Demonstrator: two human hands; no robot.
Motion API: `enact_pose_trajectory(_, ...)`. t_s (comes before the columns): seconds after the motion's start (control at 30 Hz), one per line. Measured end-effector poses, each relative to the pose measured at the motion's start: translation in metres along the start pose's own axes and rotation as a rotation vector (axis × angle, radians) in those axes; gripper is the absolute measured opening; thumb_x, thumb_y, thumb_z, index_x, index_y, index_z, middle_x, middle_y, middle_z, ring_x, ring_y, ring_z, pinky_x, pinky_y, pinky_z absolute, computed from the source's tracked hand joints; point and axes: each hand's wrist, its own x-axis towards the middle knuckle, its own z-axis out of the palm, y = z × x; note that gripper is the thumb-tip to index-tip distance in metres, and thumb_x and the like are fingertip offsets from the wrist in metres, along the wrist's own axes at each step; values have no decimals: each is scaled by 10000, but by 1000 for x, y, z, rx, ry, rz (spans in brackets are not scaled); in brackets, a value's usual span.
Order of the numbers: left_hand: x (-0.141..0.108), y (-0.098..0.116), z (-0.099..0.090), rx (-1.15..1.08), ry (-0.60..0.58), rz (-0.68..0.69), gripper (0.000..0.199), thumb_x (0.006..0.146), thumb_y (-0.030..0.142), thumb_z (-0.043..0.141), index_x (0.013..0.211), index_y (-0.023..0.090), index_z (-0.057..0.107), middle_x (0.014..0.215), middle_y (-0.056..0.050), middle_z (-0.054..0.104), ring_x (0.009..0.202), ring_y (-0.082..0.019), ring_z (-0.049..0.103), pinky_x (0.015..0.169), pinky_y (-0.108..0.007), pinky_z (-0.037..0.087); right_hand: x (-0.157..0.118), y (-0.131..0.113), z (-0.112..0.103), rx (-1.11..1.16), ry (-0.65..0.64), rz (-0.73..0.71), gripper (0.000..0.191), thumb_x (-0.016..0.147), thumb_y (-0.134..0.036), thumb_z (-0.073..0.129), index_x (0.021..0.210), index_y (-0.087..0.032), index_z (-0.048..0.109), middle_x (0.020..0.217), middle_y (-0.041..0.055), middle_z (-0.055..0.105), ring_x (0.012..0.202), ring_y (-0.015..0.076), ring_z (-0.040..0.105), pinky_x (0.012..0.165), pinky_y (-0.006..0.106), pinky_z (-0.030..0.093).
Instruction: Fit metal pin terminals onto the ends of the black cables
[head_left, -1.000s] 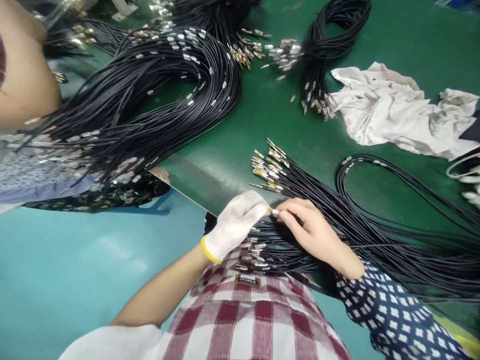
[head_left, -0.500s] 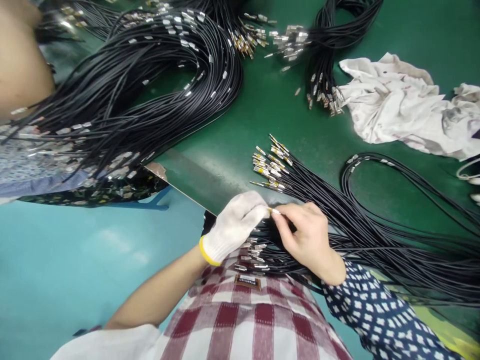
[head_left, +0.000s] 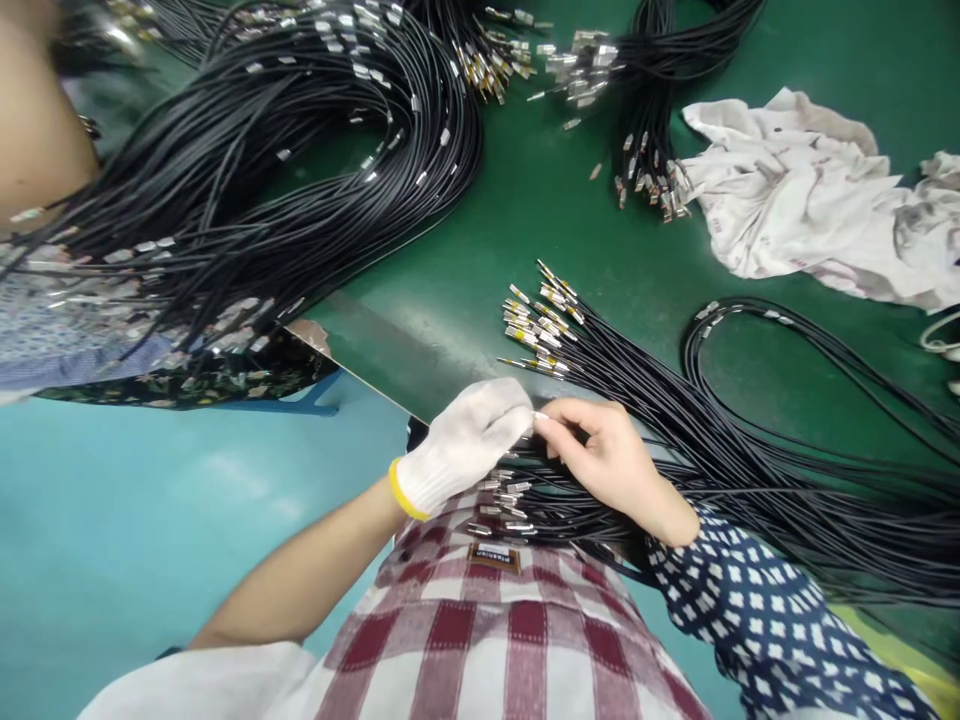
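Observation:
My left hand (head_left: 480, 425), in a white knitted glove with a yellow cuff, is closed in a pinch at the table's near edge. Its fingertips meet those of my bare right hand (head_left: 600, 445), also pinching. Between them is the small metal end of a black cable, now almost wholly covered by the fingers. Just beyond my hands lies a bundle of black cables (head_left: 675, 400), its silver and yellow connector ends (head_left: 540, 320) pointing left. More cables with bare silver ends (head_left: 506, 505) lie beneath my hands, close to the checked apron (head_left: 487, 620).
On the green table (head_left: 540, 210), a large coil of black cables (head_left: 420, 190) spreads to the left, beside a co-worker's arm (head_left: 41, 130). Another cable bundle (head_left: 645, 120) lies at the back. A crumpled white cloth (head_left: 810, 200) is at the right.
The yellow and silver cable end that showed between my fingertips is now hidden. My right hand has moved slightly left, closer against the gloved fingers.

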Motion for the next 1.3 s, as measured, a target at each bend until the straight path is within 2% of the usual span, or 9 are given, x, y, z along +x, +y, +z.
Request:
enact_pose_trajectory(0.2, 2, 10, -3, -119, 1, -90, 270, 943, 201, 451, 681, 180, 517, 719, 24, 502, 712, -127, 463, 701, -277, 362, -3, 7, -5, 179, -102, 36, 265, 1007, -303, 522, 797, -183, 631, 625, -33, 615, 569, 112, 556, 595, 230, 418)
enact_pose_trajectory(0.27, 7, 13, -1, -283, 112, -100, 278, 942, 231, 452, 680, 178, 530, 711, 16, 516, 701, -130, 466, 694, -276, 376, -4, 8, -5, 198, -140, 67, 267, 1007, -312, 518, 808, -183, 641, 602, -39, 594, 562, 113, 542, 583, 229, 409)
enact_pose_trajectory(0.37, 24, 13, 7, -628, 279, -35, 259, 940, 339, 482, 774, 171, 589, 803, -19, 597, 764, -146, 532, 751, -284, 432, -6, 8, -2, 173, -186, 120, 293, 998, -320, 525, 764, -187, 639, 565, -43, 570, 546, 117, 522, 566, 233, 391)
enact_pose_trajectory(0.5, 53, 5, 26, -1036, 70, -9, 407, 883, 561, 543, 844, 170, 649, 811, -56, 669, 769, -181, 622, 767, -315, 497, -6, 6, 5, 27, -178, 159, 288, 990, -297, 516, 749, -192, 634, 554, -40, 584, 531, 123, 526, 562, 246, 370)
enact_pose_trajectory(0.63, 67, -3, 40, -1164, -30, -71, 572, 904, 667, 463, 795, 155, 695, 771, -85, 694, 723, -183, 630, 740, -308, 510, -5, 5, 8, -48, -165, 167, 288, 977, -284, 514, 727, -196, 627, 532, -38, 582, 506, 128, 521, 548, 258, 351)
enact_pose_trajectory(0.77, 70, -6, 42, -1202, -68, -97, 689, 949, 698, 318, 777, 160, 711, 752, -82, 698, 691, -178, 619, 703, -297, 513, -3, 6, 9, -19, -172, 174, 297, 981, -293, 495, 719, -203, 604, 538, -35, 590, 518, 133, 540, 560, 255, 369)
enact_pose_trajectory(0.9, 71, -4, 38, -1221, -76, -190, 748, 1025, 567, 156, 767, 146, 718, 738, -89, 689, 688, -172, 618, 702, -285, 507, -1, 4, 9, -63, -183, 182, 322, 981, -308, 491, 689, -206, 581, 550, -28, 584, 535, 140, 538, 578, 261, 370)
enact_pose_trajectory(1.17, 70, -8, 40, -1283, -122, -168, 752, 1002, 637, 186, 819, 145, 724, 758, -84, 687, 715, -171, 616, 766, -283, 504, 0, 1, 11, -90, -183, 191, 338, 986, -309, 480, 676, -206, 566, 557, -24, 572, 546, 141, 524, 589, 260, 365)
enact_pose_trajectory(1.3, 70, -6, 39, -1307, -115, -219, 772, 1003, 640, 165, 825, 136, 723, 769, -90, 694, 715, -162, 613, 737, -277, 495, 0, 1, 11, -87, -176, 195, 343, 984, -317, 485, 666, -207, 554, 549, -25, 559, 536, 140, 512, 576, 260, 360)
